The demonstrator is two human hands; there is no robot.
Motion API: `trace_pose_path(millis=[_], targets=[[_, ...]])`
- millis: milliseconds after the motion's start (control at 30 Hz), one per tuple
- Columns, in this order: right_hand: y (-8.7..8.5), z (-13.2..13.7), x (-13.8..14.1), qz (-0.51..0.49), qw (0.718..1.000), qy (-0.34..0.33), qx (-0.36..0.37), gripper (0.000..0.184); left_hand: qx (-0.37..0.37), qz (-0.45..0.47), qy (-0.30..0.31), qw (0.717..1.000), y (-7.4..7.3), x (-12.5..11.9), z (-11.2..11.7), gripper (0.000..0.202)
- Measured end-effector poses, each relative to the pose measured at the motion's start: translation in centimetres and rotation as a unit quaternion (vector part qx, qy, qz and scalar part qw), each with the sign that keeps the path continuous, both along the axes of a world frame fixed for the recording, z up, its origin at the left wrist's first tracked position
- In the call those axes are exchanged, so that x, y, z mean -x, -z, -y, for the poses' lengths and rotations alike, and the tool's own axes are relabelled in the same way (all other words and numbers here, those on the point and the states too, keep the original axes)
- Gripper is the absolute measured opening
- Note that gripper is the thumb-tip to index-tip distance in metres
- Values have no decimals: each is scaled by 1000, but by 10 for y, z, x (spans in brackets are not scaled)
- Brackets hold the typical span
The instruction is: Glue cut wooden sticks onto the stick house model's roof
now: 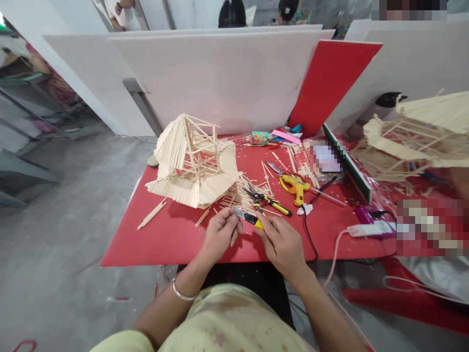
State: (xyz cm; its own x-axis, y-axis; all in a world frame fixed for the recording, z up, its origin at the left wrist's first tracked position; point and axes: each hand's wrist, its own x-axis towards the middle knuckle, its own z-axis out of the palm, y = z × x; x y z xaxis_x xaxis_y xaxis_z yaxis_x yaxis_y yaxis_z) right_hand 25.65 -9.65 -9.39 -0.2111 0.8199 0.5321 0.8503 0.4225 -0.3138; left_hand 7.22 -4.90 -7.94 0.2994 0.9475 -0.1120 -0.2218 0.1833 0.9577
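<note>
My right hand [284, 244] is closed on a box cutter [251, 218] with a yellow and black handle, its blade pointing left. Close to the blade's tip, my left hand [221, 233] has its fingers pinched together; what they hold, if anything, is too small to make out. Just beyond my hands, pliers-like cutters [273, 203] with black and yellow handles lie among loose thin wooden sticks [244, 193]. A model pavilion [194, 161] built of pale sticks stands behind my left hand.
A yellow glue gun [296, 188] with its cord and scissors [274, 168] lie on the red table [157, 247]. Upright white boards [216, 78] and a red board [335, 83] close off the back. Rightward are a green-edged divider [348, 164], a power strip [372, 229] and another stick model [406, 139].
</note>
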Motion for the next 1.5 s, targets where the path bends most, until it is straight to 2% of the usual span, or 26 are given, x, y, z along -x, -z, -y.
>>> trace_pose_path(millis=[300,467,733,800,933,967,1067,1133,1267,1400,1500], targets=[[7,2,-4,-31,999,-9,29,47,13,-6,6,1000,4,-3,0,32],[13,3,-15,-49,998,-29,6,52,18,6,12,1000,4,-1,9,32],[17,9,-20,-24,999,-28,-21,53,100,61,2,993,-10,-5,26,32],[18,8,-32,-5,1000,17,-14,46,114,65,-2,991,-17,3,30,31],[15,4,-62,-26,971,232,-51,41,111,48,-55,991,-25,21,29,29],[13,2,-64,-47,970,234,-48,43,101,37,-62,992,-24,22,26,29],[6,2,-47,-109,991,81,5,44,57,26,-36,997,-12,13,16,29],[4,4,-26,-133,990,19,30,46,38,22,-21,999,-4,5,11,29],[4,6,-3,-133,990,-3,35,45,23,8,-18,1000,-2,-1,8,31],[2,4,-1,-127,991,-12,38,44,19,-3,-13,1000,-6,-1,9,32],[1,4,2,-125,991,-12,42,42,16,-6,-10,1000,-2,-3,7,30]])
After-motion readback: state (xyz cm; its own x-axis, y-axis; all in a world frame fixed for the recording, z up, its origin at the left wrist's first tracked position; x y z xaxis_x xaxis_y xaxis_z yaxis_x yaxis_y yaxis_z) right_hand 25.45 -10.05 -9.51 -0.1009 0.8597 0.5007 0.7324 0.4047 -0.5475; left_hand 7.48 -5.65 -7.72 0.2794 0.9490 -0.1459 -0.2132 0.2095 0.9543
